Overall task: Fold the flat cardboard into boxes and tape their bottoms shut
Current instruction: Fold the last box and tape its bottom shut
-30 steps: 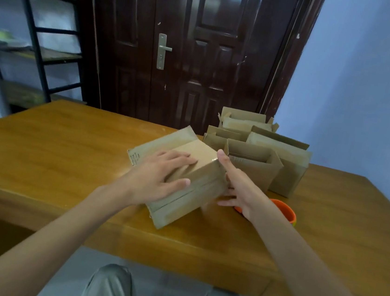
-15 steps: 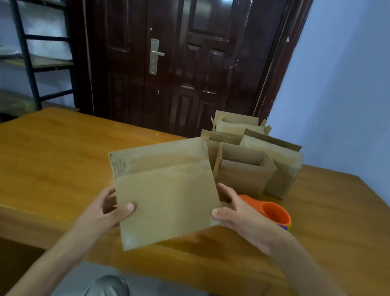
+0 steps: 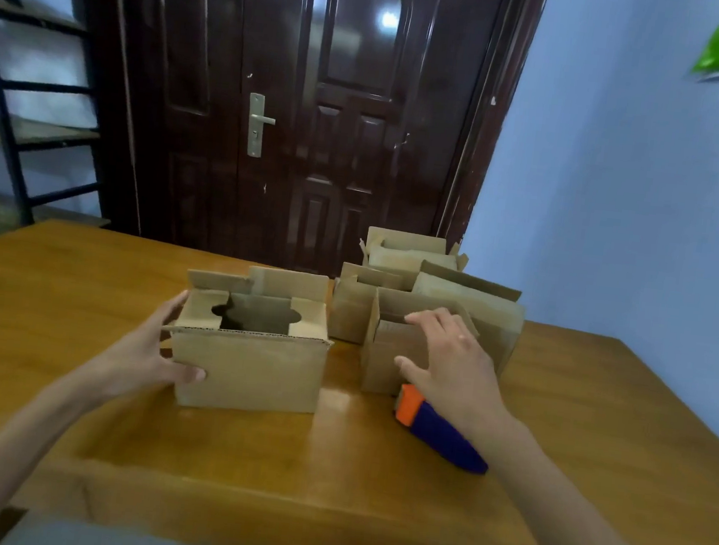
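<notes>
Since half a second ago, the flat cardboard held up in both hands has become an upright box standing on the wooden table, opened into shape, with its upper side flaps folded partly inward and the two long flaps raised. Left hand grips the box at its left end, thumb on the front face and fingers along the side wall. Right hand has left the cardboard; it hovers open, fingers spread, just above the orange-and-purple tape dispenser, which lies on the table right of the box. Contact between hand and dispenser cannot be confirmed. Behind the right hand stands a cluster of finished boxes, close together, near the blue wall. A dark door stands beyond the table.
</notes>
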